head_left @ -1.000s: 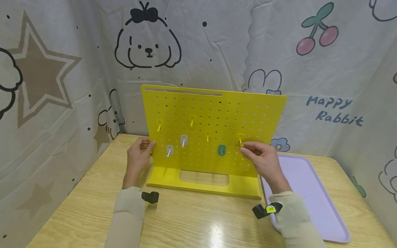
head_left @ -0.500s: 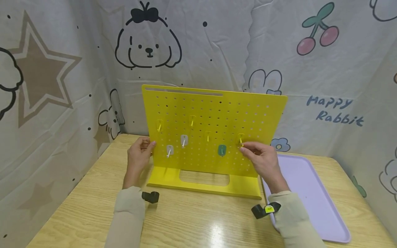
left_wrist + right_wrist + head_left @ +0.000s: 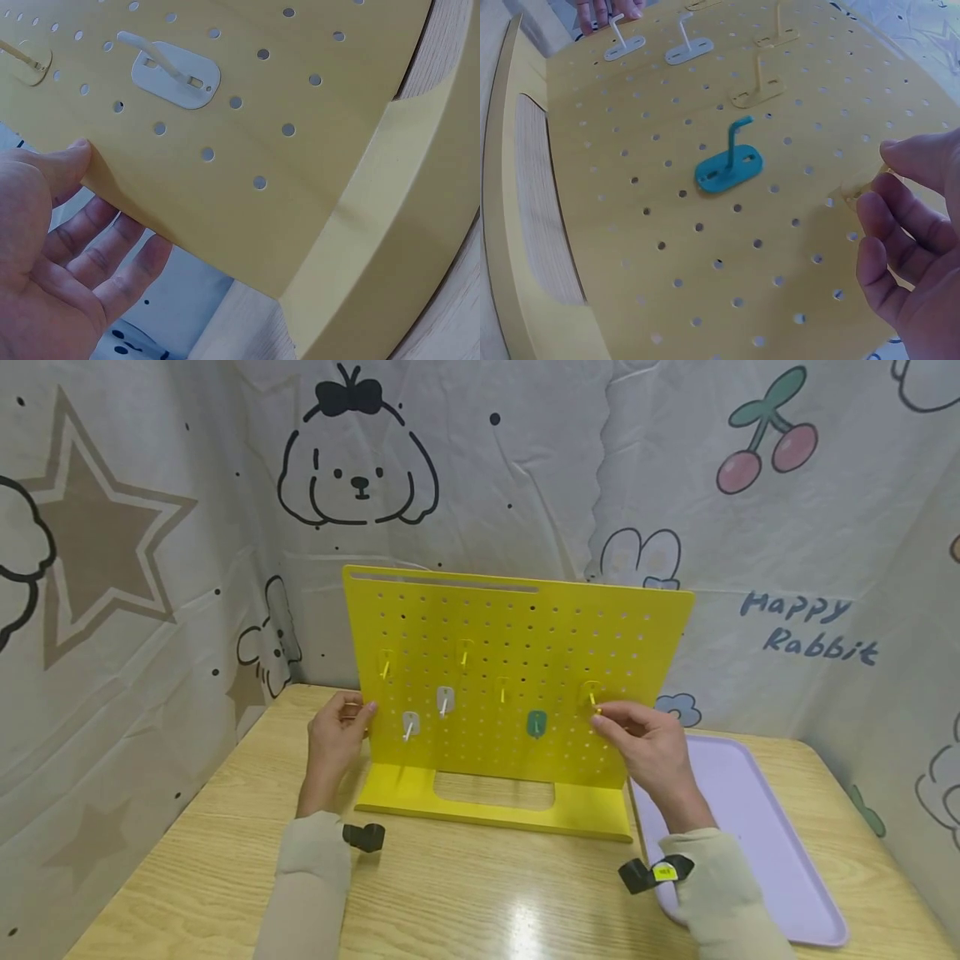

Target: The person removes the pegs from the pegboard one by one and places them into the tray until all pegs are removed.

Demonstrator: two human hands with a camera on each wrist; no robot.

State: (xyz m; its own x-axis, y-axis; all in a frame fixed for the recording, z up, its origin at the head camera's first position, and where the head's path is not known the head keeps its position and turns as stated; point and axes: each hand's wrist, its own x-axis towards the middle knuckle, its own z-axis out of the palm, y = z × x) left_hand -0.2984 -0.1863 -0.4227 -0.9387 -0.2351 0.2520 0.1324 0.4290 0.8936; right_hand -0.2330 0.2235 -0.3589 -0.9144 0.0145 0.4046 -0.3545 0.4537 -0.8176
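A yellow pegboard (image 3: 465,760) stands upright on its base on the table. My left hand (image 3: 335,743) grips its left edge, thumb on the front and fingers behind, as the left wrist view shows. With thumb and fingertips my right hand (image 3: 651,750) pinches a yellow hook (image 3: 591,693) at the board's right side. In the right wrist view the fingers partly hide that hook, and whether its plate sits in the holes I cannot tell. To its left on the board are a green hook (image 3: 536,724), two white hooks (image 3: 446,702) and several other yellow hooks (image 3: 386,666).
A lilac tray (image 3: 750,827) lies on the table right of the pegboard, partly under the right forearm. The wooden table (image 3: 450,893) reaches to a patterned cloth (image 3: 510,468) hung behind and at both sides.
Within the last half second my right hand has shifted slightly right along the board, and the pinched yellow hook has moved with it. My left hand stays on the edge.
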